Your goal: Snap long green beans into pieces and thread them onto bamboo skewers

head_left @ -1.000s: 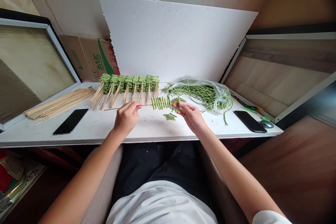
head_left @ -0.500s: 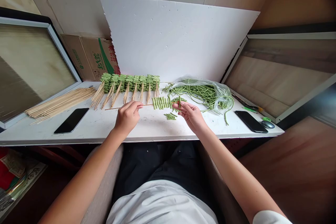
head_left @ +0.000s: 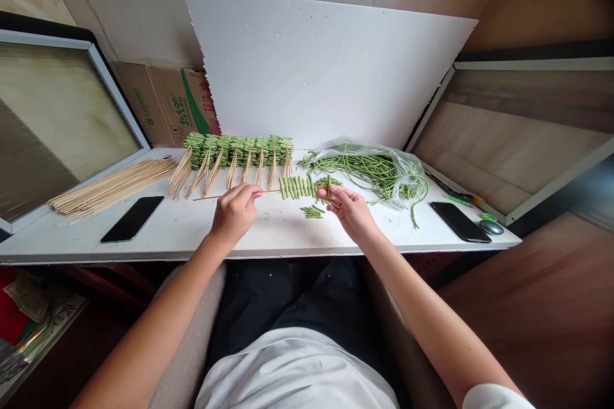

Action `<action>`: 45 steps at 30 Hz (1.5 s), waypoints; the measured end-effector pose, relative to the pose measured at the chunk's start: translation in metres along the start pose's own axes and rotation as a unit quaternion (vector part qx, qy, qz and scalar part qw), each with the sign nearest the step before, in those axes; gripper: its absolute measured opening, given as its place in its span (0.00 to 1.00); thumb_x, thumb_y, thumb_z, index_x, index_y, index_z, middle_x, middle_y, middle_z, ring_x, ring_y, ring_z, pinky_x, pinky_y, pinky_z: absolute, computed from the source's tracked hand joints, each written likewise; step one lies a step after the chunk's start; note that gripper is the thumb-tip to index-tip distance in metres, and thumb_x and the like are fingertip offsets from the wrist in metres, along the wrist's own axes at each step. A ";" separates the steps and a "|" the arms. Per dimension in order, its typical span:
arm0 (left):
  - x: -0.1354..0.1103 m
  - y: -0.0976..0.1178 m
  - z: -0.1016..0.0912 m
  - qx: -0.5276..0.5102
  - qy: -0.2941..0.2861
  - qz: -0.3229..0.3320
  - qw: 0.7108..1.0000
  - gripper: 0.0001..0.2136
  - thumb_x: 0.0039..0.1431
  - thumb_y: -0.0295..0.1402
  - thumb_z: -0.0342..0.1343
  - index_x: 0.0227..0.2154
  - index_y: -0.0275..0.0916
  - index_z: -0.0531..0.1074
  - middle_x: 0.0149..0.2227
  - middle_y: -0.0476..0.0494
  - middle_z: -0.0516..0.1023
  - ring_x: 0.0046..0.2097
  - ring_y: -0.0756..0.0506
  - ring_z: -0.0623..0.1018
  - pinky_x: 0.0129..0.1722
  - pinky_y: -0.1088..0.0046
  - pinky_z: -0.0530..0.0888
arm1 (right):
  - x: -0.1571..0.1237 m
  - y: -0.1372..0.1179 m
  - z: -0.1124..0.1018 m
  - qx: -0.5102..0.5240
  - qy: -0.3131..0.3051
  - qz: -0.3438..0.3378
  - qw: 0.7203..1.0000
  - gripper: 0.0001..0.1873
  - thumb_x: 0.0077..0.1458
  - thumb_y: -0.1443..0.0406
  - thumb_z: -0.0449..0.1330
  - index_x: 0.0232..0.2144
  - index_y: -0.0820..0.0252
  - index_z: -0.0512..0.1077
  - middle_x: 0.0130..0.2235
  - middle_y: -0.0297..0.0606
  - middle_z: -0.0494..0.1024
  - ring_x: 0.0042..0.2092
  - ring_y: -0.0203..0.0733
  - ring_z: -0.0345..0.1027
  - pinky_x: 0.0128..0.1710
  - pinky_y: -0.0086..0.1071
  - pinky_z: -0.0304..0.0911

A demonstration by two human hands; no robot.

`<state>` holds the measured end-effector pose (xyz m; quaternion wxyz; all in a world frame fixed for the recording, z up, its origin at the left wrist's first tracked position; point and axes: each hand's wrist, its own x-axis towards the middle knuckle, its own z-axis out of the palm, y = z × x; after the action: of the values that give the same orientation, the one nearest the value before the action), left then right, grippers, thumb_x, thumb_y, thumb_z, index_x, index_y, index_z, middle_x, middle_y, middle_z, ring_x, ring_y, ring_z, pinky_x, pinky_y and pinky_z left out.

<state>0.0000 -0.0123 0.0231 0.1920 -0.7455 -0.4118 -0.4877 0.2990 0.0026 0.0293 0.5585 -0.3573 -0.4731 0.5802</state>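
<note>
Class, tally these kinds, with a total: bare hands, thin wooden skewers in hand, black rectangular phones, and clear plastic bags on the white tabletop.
Bare left hand and bare right hand: 2
Thin brown wooden skewer in hand: 1
Black rectangular phones: 2
Clear plastic bag: 1
Total: 6

Green bean pieces (head_left: 297, 188), white tabletop (head_left: 278, 230)

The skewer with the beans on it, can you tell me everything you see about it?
The skewer is a thin, light brown stick that looks like bamboo. It's held nearly level over the white table. The left hand pinches it, with its bare end poking out beyond. Cut long-bean pieces sit crosswise in a row along it. Its other end, by the right hand, is hard to make out.
</note>
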 end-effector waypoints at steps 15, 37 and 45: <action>-0.001 0.001 0.002 0.002 -0.002 0.008 1.000 0.18 0.55 0.12 0.47 0.36 0.39 0.77 0.33 0.46 0.83 0.37 0.44 0.83 0.37 0.70 0.78 | 0.001 0.004 0.001 -0.033 0.021 -0.031 0.999 0.18 0.52 0.48 0.72 0.35 0.56 0.84 0.39 0.42 0.85 0.45 0.47 0.77 0.33 0.34 0.65; -0.001 0.008 0.003 0.004 0.006 0.007 1.000 0.20 0.53 0.12 0.46 0.35 0.39 0.78 0.32 0.45 0.83 0.36 0.44 0.83 0.38 0.69 0.79 | 0.004 0.003 -0.005 -0.093 0.025 -0.092 0.991 0.17 0.53 0.47 0.73 0.33 0.52 0.85 0.36 0.38 0.85 0.37 0.44 0.74 0.36 0.38 0.68; -0.001 0.008 0.002 0.022 0.008 0.013 1.000 0.20 0.53 0.12 0.46 0.35 0.39 0.78 0.32 0.45 0.83 0.36 0.44 0.83 0.37 0.69 0.79 | 0.002 0.005 -0.004 -0.128 0.027 -0.118 0.984 0.16 0.55 0.47 0.71 0.32 0.52 0.86 0.35 0.39 0.85 0.41 0.48 0.75 0.37 0.40 0.67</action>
<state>0.0078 -0.0158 0.0224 0.2181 -0.7426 -0.4106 -0.4822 0.3013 0.0054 0.0236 0.5854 -0.3825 -0.5671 0.4351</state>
